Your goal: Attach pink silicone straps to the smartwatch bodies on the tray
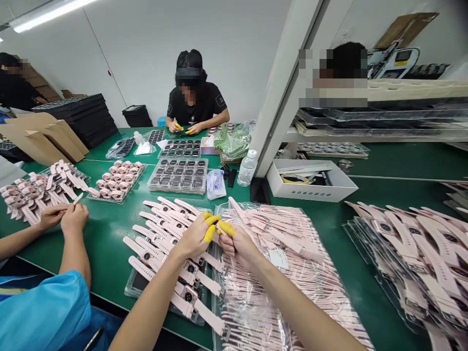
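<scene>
My left hand [195, 236] and my right hand [237, 243] meet fingertip to fingertip, with yellow finger covers on several fingers. Both are closed in a pinch around something small, mostly hidden by the fingers; I cannot make out what it is. Under my left hand lies a tray [133, 287] of smartwatches [188, 296] with pale pink straps, backs facing up. Beneath my right hand and forearm spreads a clear plastic sheet or bag [252, 312] with many pink watch straps [307, 287]. Some loose pink straps [272, 231] lie on top.
Trays of dark watch faces [178, 175] stand ahead, beside a plastic bottle [247, 168] and a white box [312, 187]. More strapped watches [413, 248] pile up at right. A co-worker's hands [69, 217] work at left; another person [195, 105] sits opposite. A post [283, 87] rises nearby.
</scene>
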Demonstrator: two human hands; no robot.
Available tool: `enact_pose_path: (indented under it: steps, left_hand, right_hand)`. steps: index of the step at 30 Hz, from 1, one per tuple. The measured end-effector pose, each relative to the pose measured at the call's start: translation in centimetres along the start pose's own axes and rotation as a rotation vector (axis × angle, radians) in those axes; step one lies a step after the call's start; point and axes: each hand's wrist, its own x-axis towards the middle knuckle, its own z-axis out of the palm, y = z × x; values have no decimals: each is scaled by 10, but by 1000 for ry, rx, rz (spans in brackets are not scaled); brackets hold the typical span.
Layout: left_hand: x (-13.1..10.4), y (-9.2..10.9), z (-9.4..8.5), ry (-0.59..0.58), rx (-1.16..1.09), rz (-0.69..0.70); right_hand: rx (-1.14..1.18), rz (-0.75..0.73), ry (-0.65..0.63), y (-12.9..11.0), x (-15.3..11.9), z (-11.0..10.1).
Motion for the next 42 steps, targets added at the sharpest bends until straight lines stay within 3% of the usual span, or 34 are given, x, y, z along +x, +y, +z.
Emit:
enact_pose_path:
  steps: [4,11,16,22,26,29,33,35,37,40,42]
  left_hand:
    - [3,-1,1,-44,137,14]
    - [1,-2,1,24,-40,-21]
    - [1,-2,1,-60,108,-11]
    - [0,-5,-4,-5,-185,-87]
    - [2,-5,2,133,-431,-169]
    - [6,-5,6,298,-582,-201]
    - [11,-14,-6,759,-801,-326]
    - [12,-18,-14,924,-854,-400]
    - [12,-20,-16,861,-859,-464]
    - [10,-18,-2,457,-781,-463]
    - [8,-15,10,241,-633,-324]
  right_hand:
    - [-57,10,3,3,0,0]
    - [-7,-24,-31,3,0,2]
    - [-94,13,-36,4,-1,0]
    - [-147,-110,-25,4,1,3]
    - [-170,-165,-13,-1,-2,6]
    - [-203,-111,-105,-4,-7,5]
    - [-290,116,-222,-6,-9,-1]
    - [-384,116,-189,-7,-8,-5]
    - [-420,28,-82,-8,-6,-6]
    - [-373,-105,19,-9,-4,-4]
    - [-338,-136,-3,-7,-4,-1]
